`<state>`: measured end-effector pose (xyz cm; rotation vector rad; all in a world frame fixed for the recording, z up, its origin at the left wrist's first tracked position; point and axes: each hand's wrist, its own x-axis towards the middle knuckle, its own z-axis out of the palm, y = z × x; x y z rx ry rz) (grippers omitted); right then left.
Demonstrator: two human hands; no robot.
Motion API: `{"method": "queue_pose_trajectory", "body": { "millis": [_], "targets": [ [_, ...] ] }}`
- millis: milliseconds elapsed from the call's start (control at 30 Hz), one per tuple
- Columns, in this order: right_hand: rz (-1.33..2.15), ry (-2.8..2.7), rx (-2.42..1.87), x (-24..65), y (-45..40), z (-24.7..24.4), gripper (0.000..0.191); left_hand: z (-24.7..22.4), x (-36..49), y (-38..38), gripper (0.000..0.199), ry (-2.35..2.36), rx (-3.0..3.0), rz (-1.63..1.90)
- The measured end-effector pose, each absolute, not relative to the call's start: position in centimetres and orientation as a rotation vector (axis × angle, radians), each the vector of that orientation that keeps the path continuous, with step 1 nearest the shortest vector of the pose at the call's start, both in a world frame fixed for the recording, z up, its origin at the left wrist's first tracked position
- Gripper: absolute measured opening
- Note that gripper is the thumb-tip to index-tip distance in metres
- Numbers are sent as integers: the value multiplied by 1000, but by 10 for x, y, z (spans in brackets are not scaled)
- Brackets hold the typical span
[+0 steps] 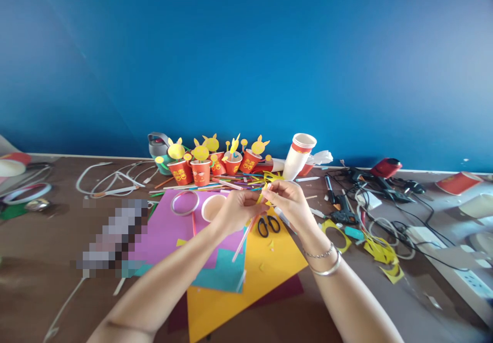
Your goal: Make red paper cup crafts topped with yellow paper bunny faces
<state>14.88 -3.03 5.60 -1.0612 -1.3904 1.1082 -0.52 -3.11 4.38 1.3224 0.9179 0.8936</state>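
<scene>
Left hand (pixel 239 210) and right hand (pixel 288 199) meet, fingertips pinching a slim yellow strip (pixel 264 195)!
Just nearer the body, black-handled scissors (pixel 263 227) lie on yellow paper (pixel 265 286); a pale pink straw (pixel 242 241) slants below the left hand, held or not, can't tell. Red cups (pixel 249 162) stand beyond. Danger here: an uneven tug between those pinches could crease or tear the strip.
</scene>
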Motion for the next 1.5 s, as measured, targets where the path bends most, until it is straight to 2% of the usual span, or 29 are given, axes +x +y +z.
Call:
{"method": "queue_pose_trajectory", "body": {
  "millis": [233,633,867,1133,1300,1500],
  "targets": [
    [1069,-1369,-1122,151,-25,50,34,42,-8,-31,21,887,1405,776],
    [1204,-1278,-1077,152,-21,54,32,57,-16,-30,22,863,1303,622],
    [1260,-1292,-1055,151,-21,53,34,55,-14,-31,26,915,1335,657],
    [1222,-1220,-1025,155,-19,54,33,53,-15,-29,16,1035,1524,865],
    [1255,-1226,-1040,155,-19,56,33,57,-14,-35,10,1111,1778,1002],
    [1325,-1297,-1095,162,-18,56,34,62,-15,-43,16,1228,2168,1033]
  ]
}}
